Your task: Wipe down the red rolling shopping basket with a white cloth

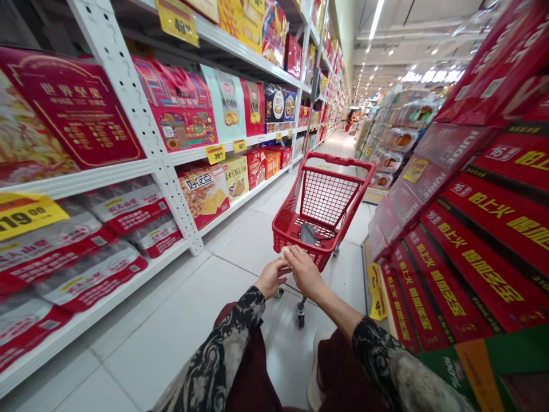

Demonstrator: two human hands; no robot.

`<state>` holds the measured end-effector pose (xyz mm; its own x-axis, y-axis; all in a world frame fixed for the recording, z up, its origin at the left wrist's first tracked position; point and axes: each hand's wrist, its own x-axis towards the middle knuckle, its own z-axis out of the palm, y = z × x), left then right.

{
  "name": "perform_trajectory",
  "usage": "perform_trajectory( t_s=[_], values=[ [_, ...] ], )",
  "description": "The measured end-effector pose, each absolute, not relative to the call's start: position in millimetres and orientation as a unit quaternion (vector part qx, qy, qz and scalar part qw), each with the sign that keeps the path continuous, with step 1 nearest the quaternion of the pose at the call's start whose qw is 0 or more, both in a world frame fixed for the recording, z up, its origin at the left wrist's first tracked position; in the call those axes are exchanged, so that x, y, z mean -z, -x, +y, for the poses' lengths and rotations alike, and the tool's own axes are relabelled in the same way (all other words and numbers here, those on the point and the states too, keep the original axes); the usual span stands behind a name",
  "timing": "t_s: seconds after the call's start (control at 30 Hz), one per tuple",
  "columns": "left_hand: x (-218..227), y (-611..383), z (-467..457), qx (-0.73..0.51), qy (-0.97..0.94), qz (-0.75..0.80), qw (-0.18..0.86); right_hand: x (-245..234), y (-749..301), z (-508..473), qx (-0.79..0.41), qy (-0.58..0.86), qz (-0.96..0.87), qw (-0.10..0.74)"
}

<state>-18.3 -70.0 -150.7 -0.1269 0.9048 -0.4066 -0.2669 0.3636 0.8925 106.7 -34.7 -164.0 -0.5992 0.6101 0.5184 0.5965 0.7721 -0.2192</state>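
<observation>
Both my hands meet just in front of the near end of a red plastic shopping cart (338,161). My right hand (303,270) has its fingers bent and pressed together over the fingertips of my left hand (273,278). A small pale bit shows at the joined fingertips; what it is, I cannot make out. The left fingers are curled and partly hidden behind the right ones. Inside the cart basket lies a dark grey object (307,233), too blurred to name. Whether my fingertips touch the cart rim is unclear.
On the left, white metal shelving (160,166) holds boxed snacks and shrink-wrapped bottles (92,269). Stacked red drink cartons (476,257) line the right side close by. Pale floor tiles (231,252) run along the aisle. My shoe (316,366) is below.
</observation>
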Motion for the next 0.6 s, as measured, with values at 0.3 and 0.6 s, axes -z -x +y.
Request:
perform_trajectory(
  t_s=[0.3,0.6],
  values=[
    [169.8,49.6,-71.1,-0.436,-0.385,0.716,0.386,151.6,-68.6,24.7,0.07,0.21,-0.952,0.212],
    [198.5,48.7,-78.7,-0.305,-0.569,0.729,0.231,196.7,-87.5,5.7,0.098,0.211,-0.952,0.198]
  ],
)
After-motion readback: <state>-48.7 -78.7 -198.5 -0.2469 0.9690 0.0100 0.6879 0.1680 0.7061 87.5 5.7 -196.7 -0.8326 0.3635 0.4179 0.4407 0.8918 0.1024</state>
